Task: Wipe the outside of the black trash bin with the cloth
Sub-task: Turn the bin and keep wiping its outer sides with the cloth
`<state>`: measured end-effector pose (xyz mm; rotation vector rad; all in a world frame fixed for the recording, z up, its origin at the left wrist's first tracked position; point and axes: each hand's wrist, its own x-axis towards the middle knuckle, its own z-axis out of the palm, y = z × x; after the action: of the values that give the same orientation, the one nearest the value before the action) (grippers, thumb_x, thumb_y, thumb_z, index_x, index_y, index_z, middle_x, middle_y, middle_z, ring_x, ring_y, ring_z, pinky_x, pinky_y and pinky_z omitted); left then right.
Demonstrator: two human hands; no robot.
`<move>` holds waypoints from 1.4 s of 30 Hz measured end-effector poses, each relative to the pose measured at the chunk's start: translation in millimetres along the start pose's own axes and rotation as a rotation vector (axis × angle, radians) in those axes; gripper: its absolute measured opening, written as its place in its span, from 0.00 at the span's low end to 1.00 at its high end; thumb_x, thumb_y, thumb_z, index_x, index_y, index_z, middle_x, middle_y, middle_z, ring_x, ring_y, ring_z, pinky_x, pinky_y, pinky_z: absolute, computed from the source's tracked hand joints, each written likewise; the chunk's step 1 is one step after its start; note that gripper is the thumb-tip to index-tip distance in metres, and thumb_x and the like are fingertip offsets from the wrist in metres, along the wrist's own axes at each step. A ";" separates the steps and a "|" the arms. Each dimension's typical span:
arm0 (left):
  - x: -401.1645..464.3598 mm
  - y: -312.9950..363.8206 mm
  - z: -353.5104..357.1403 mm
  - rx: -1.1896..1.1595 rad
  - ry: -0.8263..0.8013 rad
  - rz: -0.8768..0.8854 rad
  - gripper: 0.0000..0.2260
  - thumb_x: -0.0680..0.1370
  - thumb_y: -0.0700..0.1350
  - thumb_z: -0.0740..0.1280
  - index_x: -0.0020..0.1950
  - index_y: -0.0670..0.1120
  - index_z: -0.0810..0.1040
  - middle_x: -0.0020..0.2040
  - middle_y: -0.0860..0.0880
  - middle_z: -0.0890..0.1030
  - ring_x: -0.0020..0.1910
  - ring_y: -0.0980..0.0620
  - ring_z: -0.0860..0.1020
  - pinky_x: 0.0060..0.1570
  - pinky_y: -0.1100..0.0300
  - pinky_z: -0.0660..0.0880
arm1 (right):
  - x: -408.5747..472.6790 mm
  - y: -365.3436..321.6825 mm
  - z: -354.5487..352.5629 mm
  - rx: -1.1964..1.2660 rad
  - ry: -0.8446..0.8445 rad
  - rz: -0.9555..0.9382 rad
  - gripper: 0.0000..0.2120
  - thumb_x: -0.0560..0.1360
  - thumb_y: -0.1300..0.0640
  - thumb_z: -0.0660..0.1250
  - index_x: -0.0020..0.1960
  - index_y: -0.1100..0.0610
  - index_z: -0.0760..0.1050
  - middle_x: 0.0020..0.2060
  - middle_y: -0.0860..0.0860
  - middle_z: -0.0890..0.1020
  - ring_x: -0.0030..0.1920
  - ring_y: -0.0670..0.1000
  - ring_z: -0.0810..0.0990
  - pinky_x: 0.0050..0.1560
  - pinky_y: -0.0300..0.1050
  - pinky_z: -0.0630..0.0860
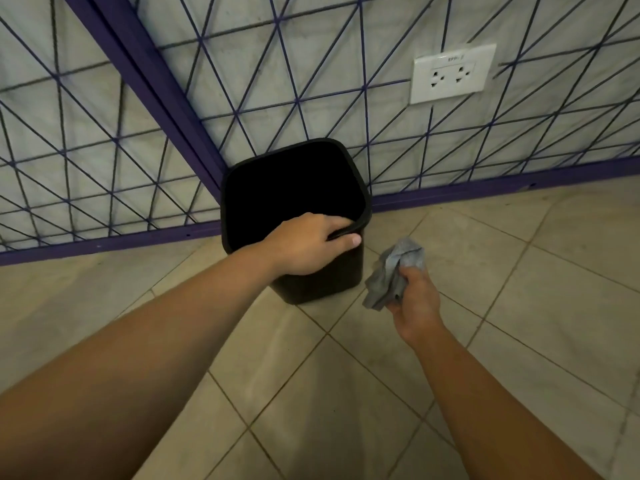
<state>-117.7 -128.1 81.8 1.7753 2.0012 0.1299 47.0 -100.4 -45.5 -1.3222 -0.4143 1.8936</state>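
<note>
Your left hand (pixel 308 242) is clamped on the near rim of the black trash bin (pixel 294 216), fingers hooked inside and thumb pressed against the outer wall; the bin stands on the tiled floor (pixel 346 393) in the corner, just beside the purple-framed wire grille (pixel 173 109) that covers both walls. Your right hand (pixel 414 303) is closed around a crumpled grey cloth (pixel 394 271), held in the air just beside the bin's right side and not yet touching it; a white double socket (pixel 452 72) sits on the wall well above.

Judging by its thin rim and dark hollow inside, the bin looks like light, stiff plastic, and nothing shows in it; it will likely slide or tip under a firm wipe, so the rim grip you have is the sensible place to steady it. The walls look smooth and probably slippery; the cloth is soft and bunched, so spread it flat against the side for better contact. The faces toward the grille are hard to reach where it stands; you may need to turn it by the rim.
</note>
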 end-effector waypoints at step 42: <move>13.2 -8.3 6.1 -0.034 0.108 0.141 0.26 0.85 0.59 0.47 0.35 0.48 0.73 0.31 0.48 0.77 0.33 0.51 0.77 0.38 0.50 0.73 | -40.8 40.5 89.1 -0.141 -0.050 -0.366 0.22 0.87 0.53 0.51 0.81 0.50 0.62 0.81 0.48 0.64 0.82 0.49 0.59 0.84 0.55 0.54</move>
<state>-123.7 -118.2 69.8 1.9240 1.9333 0.3092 -43.0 -142.7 -8.9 -1.1949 -0.7727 1.6153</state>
